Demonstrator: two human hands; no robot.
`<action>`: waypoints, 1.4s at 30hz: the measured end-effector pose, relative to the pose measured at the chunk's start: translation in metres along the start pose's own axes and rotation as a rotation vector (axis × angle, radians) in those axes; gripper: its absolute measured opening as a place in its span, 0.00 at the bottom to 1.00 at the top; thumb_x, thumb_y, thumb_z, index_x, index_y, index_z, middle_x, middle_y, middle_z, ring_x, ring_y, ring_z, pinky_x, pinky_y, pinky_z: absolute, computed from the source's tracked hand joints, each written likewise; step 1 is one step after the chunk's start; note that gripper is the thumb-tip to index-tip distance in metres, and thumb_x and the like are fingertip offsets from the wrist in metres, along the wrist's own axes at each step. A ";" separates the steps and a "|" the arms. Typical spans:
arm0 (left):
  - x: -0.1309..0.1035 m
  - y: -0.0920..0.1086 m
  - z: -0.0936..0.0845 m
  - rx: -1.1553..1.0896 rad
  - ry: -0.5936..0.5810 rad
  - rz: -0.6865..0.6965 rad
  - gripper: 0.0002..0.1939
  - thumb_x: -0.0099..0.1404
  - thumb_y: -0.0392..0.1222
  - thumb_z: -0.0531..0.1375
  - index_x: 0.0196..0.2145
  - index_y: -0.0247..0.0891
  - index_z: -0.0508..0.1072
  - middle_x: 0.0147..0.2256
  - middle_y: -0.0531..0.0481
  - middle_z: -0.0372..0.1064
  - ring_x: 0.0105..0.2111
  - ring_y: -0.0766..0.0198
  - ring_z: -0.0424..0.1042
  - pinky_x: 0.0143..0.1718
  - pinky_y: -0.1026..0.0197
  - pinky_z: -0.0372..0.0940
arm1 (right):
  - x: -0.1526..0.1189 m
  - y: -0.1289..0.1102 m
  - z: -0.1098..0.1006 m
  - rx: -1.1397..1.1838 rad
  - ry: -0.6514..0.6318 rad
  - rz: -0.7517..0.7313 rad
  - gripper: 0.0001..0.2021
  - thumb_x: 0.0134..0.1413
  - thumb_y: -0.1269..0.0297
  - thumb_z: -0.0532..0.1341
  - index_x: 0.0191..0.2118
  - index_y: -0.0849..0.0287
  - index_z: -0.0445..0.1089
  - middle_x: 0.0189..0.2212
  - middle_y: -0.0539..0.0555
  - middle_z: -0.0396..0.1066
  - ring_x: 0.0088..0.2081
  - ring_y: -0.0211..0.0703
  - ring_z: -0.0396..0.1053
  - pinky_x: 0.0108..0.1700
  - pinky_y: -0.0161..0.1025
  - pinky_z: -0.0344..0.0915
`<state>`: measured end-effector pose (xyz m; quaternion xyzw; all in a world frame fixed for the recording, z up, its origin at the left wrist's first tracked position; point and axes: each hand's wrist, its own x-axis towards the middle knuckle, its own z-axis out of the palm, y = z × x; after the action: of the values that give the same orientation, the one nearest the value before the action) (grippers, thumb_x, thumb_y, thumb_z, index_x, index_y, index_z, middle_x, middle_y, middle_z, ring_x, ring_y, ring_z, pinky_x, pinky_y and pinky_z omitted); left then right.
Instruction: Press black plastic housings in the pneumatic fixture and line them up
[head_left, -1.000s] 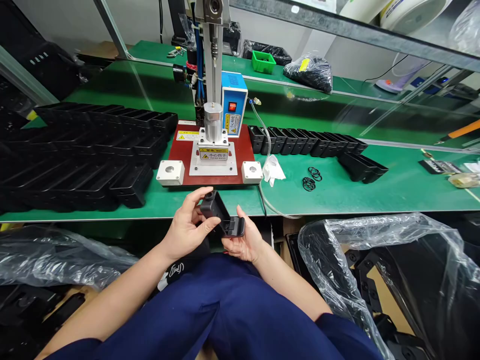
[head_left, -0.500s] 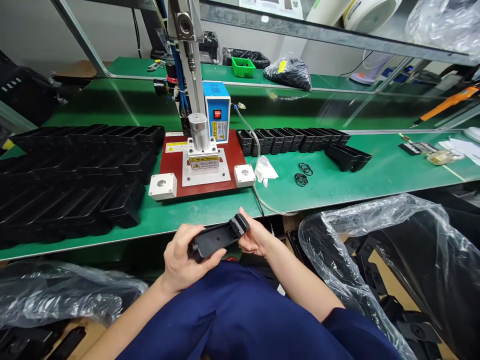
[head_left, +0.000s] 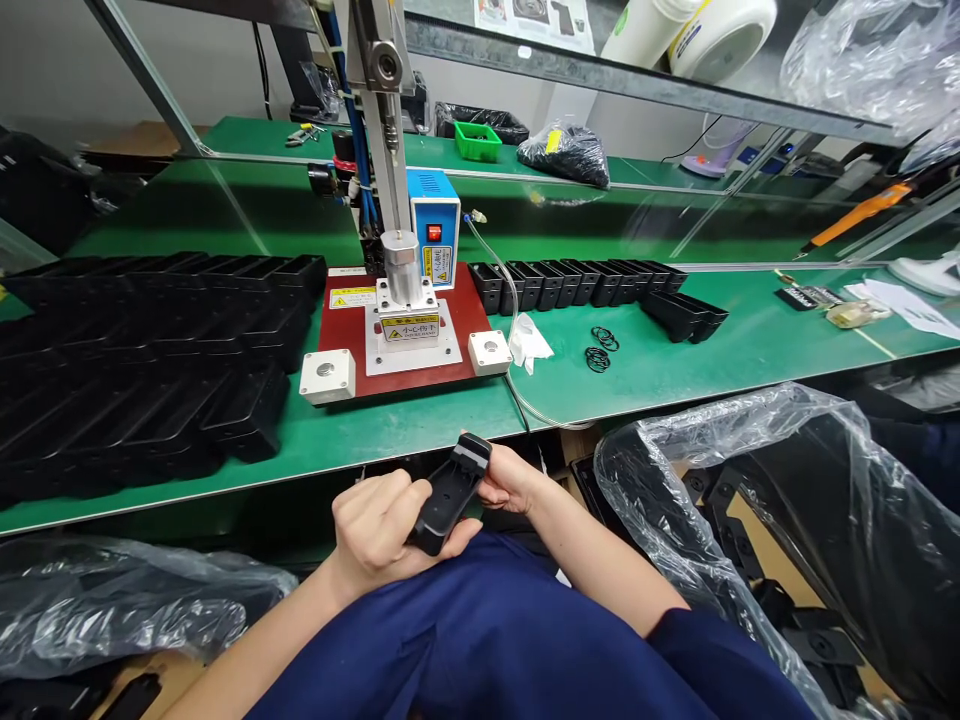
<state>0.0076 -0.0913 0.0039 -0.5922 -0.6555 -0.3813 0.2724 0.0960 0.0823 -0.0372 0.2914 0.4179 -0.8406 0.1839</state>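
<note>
Green bench (head_left: pixel 652 380), edge just past both hands. I've got the left hand (head_left: pixel 379 525) pinching the black part's (head_left: pixel 454 490) near end between thumb and fingers; right hand (head_left: pixel 510 478) grips its far end, fingers partly hidden. Part sits slanted between the hands. Bagged box (head_left: pixel 780 410) right of the right hand. Past the left hand: press (head_left: pixel 403 275) ahead, black cases (head_left: pixel 244 410) ahead-left. Rings (head_left: pixel 598 360) ahead-right of the right hand. Farther ahead, green bin (head_left: pixel 478 148).

Green workbench (head_left: pixel 660 368), metal shelf (head_left: pixel 637 88) overhead, wall (head_left: pixel 202 65) behind — grey
</note>
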 end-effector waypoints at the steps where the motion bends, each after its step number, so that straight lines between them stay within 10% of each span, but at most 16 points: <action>1: 0.000 0.000 0.000 -0.006 -0.007 0.003 0.21 0.49 0.52 0.69 0.32 0.35 0.67 0.19 0.54 0.59 0.17 0.68 0.58 0.19 0.63 0.54 | 0.001 0.000 0.000 0.005 0.009 -0.002 0.31 0.59 0.38 0.49 0.17 0.59 0.58 0.03 0.47 0.53 0.04 0.29 0.42 0.08 0.26 0.39; 20: 0.016 0.000 0.001 -0.011 0.036 0.196 0.31 0.51 0.49 0.69 0.48 0.33 0.63 0.21 0.53 0.69 0.18 0.66 0.65 0.21 0.64 0.58 | 0.008 0.003 0.003 0.164 0.073 -0.062 0.26 0.62 0.51 0.50 0.17 0.60 0.56 0.05 0.47 0.55 0.06 0.28 0.45 0.10 0.26 0.41; 42: 0.021 -0.005 0.008 0.080 0.164 -0.011 0.38 0.51 0.55 0.69 0.52 0.29 0.64 0.33 0.42 0.73 0.26 0.58 0.74 0.27 0.60 0.71 | 0.012 0.002 -0.003 0.166 0.042 -0.100 0.22 0.64 0.52 0.46 0.22 0.58 0.59 0.09 0.46 0.56 0.08 0.30 0.47 0.13 0.29 0.41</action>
<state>0.0003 -0.0727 0.0156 -0.5439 -0.6491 -0.4035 0.3465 0.0894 0.0829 -0.0479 0.3017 0.3646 -0.8743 0.1082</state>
